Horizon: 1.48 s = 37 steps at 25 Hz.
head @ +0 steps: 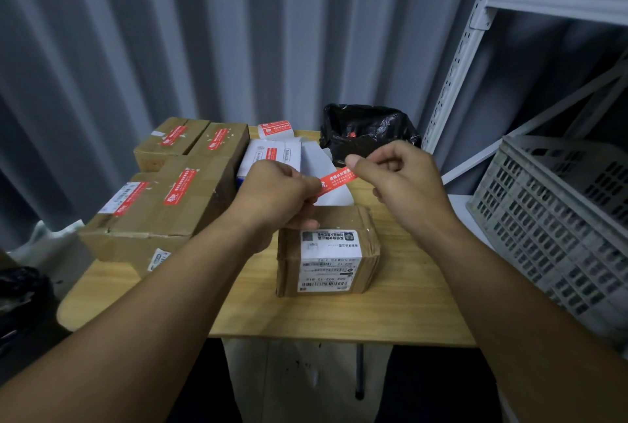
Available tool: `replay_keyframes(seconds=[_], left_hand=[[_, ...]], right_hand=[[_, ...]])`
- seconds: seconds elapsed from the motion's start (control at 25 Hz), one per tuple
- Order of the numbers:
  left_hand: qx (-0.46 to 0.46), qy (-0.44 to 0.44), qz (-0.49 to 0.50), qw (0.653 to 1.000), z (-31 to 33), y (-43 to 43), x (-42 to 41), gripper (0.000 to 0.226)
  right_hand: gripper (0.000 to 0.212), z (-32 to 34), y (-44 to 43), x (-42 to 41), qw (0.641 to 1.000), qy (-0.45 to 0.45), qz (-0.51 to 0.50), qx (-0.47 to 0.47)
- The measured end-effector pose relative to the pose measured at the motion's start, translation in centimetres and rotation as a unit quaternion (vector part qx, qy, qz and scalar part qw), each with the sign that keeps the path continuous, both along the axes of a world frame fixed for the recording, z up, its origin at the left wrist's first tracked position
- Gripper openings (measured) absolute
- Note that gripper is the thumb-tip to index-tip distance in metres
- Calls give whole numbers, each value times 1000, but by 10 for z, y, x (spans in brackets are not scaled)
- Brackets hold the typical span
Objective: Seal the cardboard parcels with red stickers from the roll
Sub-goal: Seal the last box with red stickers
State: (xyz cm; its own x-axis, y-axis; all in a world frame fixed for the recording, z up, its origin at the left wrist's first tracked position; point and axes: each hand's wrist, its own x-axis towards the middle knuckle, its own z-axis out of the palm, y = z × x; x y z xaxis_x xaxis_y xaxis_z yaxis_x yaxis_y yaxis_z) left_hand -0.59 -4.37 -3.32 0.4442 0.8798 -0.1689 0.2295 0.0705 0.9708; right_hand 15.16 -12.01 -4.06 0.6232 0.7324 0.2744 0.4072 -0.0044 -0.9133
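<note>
My left hand (pixel 277 193) is curled tight and pinches one end of the red sticker (pixel 338 178), seemingly together with the white backing strip (pixel 323 161). My right hand (pixel 402 181) pinches the other end between thumb and forefinger, so the sticker hangs stretched in the air between them, just above the small parcel (pixel 343 218). I see no red seal on that parcel yet. The worry starts at my fingertips: the glue side may cling to them, or the slack sticker may fold onto itself as it comes free (from here I cannot tell how much is peeled). Lowered carelessly, it could land crooked, miss the flap seam, or cover the shipping label (pixel 329 259) and its barcodes. The parcel looks light, so pressing at one edge might slide it across the table (pixel 339 317). A hard tug on the backing could drag the roll (pixel 275 128) forward from the back edge, near the black bag (pixel 367 130). The sealed parcels (pixel 197 205) to the left sit close enough to snag a trailing strip.
</note>
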Motion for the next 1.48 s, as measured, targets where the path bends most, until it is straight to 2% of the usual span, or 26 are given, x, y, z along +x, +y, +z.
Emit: replay_keyframes(seconds=[0.08,0.16,0.28,0.52,0.88,1.12,1.32,1.48], left_hand=[[4,10,-14,1000,2,-1,-2,18],[2,23,-29,999,3,-2,-6,14],[-5,23,-49,999,2,2,-15,11],[-31,12,-48,998,5,7,-25,7],[-71,-36,-14,997,5,3,-24,22],[-25,22,-42,999,5,6,-28,19],[-26,56,-73,995,6,4,-32,3],[-25,89,-63,994,1,4,-27,3]], right_hand=[[24,1,2,-2,999,-46,-7,-11],[15,2,3,0,998,-55,-2,-36],[17,1,-2,3,997,-19,35,-66],[8,-1,-11,4,993,74,69,-69],[9,-10,-19,-5,991,99,69,-53],[11,-11,-21,-6,991,97,67,-55],[16,-13,-25,-8,987,99,66,-105],[20,-22,-23,-11,989,60,42,-131]])
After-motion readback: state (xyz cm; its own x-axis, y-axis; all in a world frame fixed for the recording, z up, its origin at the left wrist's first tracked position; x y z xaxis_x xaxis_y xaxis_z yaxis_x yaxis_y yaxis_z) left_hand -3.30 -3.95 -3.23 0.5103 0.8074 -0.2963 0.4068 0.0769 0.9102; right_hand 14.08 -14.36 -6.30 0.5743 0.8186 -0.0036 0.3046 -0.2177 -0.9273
